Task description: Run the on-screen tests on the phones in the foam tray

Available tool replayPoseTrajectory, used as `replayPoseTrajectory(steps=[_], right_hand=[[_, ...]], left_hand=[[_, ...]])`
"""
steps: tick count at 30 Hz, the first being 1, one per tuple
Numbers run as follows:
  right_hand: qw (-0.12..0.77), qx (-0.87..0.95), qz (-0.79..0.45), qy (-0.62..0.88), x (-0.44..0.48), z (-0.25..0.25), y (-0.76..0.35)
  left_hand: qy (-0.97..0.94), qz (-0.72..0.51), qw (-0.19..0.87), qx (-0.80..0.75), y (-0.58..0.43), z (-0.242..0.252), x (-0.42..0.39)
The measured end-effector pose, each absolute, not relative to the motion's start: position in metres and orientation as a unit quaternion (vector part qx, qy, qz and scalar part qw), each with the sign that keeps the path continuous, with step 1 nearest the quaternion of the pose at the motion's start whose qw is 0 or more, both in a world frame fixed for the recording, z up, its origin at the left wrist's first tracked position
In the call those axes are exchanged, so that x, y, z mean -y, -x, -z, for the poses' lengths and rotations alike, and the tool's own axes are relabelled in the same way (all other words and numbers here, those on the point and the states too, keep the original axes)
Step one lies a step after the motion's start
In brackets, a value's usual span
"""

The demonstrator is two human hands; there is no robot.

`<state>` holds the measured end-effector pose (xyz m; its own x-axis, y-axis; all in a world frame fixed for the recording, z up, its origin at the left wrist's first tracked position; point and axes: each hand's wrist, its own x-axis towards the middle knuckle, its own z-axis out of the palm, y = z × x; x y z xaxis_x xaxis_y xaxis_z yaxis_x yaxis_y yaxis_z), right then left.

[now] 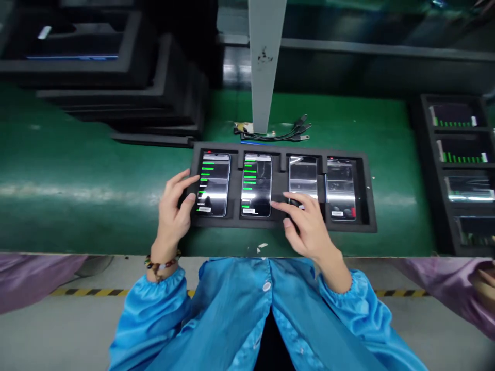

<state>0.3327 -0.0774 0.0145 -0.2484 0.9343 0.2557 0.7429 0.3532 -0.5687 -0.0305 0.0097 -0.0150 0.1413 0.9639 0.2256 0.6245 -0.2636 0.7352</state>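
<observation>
Four phones lie face up in a black foam tray (279, 223). Green bars show on the leftmost phone (218, 188) and on the second phone (261, 185). The third phone (303, 178) and the rightmost phone (341, 183) have darker, reflective screens. My left hand (176, 208) is at the tray's left end, fingers apart, with the index fingertip at the leftmost phone's edge. My right hand (305, 224) has its fingers spread over the third phone's lower part, its index fingertip by the second phone's right edge. Neither hand holds anything.
Stacked black foam trays (170, 93) stand at the back left. Black cables (276, 138) lie behind the phone tray, near a grey post (265, 67). Another tray with phones (441, 206) is at the right. Purple sleeves of people show at both sides.
</observation>
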Motion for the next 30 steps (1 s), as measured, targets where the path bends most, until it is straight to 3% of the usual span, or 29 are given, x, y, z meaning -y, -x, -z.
replayPoseTrajectory(steps=[9,30], right_hand=[[0.265,0.785,-0.193,0.526,0.061,-0.011,-0.306],[0.284,0.701,-0.161,0.634,0.041,-0.006,-0.294]], left_hand=[[-0.661,-0.382,0.333,-0.553,0.039,0.024,-0.013],[-0.651,-0.362,0.304,-0.594,0.026,0.023,-0.026]])
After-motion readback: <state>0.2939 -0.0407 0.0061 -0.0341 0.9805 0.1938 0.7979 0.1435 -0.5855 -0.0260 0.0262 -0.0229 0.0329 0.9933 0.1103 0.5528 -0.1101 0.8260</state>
